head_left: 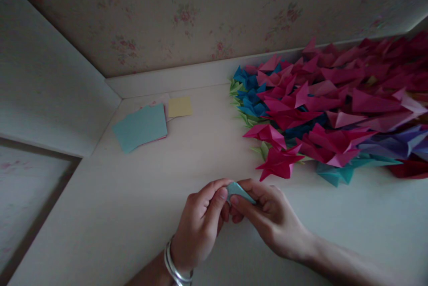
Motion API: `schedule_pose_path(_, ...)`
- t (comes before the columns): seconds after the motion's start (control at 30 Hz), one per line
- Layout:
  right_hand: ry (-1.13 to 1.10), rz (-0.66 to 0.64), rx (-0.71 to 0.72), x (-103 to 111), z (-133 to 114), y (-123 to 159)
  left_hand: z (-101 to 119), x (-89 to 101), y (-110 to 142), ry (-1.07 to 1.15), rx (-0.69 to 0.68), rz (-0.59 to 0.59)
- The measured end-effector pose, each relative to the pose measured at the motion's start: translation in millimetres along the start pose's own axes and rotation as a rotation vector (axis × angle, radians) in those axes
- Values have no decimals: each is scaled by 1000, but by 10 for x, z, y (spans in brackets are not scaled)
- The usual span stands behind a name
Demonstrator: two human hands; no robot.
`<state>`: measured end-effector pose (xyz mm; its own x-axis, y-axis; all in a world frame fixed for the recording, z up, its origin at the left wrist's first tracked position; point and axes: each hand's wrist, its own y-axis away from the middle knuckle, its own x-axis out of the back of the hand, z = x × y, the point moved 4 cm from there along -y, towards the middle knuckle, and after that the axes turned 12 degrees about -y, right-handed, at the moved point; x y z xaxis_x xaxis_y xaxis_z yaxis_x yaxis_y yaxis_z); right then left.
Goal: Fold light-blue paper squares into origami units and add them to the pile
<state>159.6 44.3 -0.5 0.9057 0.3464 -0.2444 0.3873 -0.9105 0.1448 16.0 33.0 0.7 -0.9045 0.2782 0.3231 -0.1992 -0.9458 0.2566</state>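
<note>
Between my two hands is a small piece of folded light-blue paper (241, 192), held above the white tabletop. My left hand (203, 214) pinches its left end with thumb and forefinger. My right hand (267, 214) grips the lower right part, its thumb pressed on the near face. The fingertips hide some of the folds. A silver bangle (172, 261) circles my left wrist. Beyond my right hand lies a magenta folded paper flower (280, 162), at the near edge of a large pile.
Pink, blue, green and purple folded paper flowers (334, 99) cover the back right of the white table (100, 206). At the back left lie a stack of light-blue paper sheets (142, 125) and a small yellow paper square (180, 107). A floral-papered wall (200, 23) rises behind.
</note>
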Motion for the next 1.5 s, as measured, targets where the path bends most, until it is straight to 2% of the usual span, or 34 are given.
schedule_pose_path(0.07,14,7,4,12,1,12,-8,-5,9,0,0,7)
schedule_pose_path(0.2,87,50,82,84,-15,27,-25,55,25,-75,-59,157)
schedule_pose_path(0.27,131,61,145,116,-51,28,-30,80,27,-104,-96,196)
schedule_pose_path(0.37,156,72,198,137,-112,16,-41,83,16,-51,-93,167)
schedule_pose_path(0.57,42,88,124,143,-131,-29,-1,99,-18,223,-21,130)
schedule_pose_path(0.83,64,138,230,184,-83,-48,0,149,-54,355,32,84)
schedule_pose_path(0.93,208,120,285,190,-137,-53,-8,168,-53,299,11,69)
schedule_pose_path(1.0,300,86,356,179,-187,-51,-6,180,-61,186,-9,73)
schedule_pose_path(1.1,370,71,449,165,-226,-44,44,220,-75,-74,-158,166)
schedule_pose_path(1.17,377,92,450,167,-214,-44,72,244,-76,-208,-259,237)
schedule_pose_path(1.33,357,181,412,200,-171,-38,35,284,-77,-216,-236,284)
schedule_pose_path(1.5,420,99,489,160,-187,-29,79,246,-67,-259,-266,274)
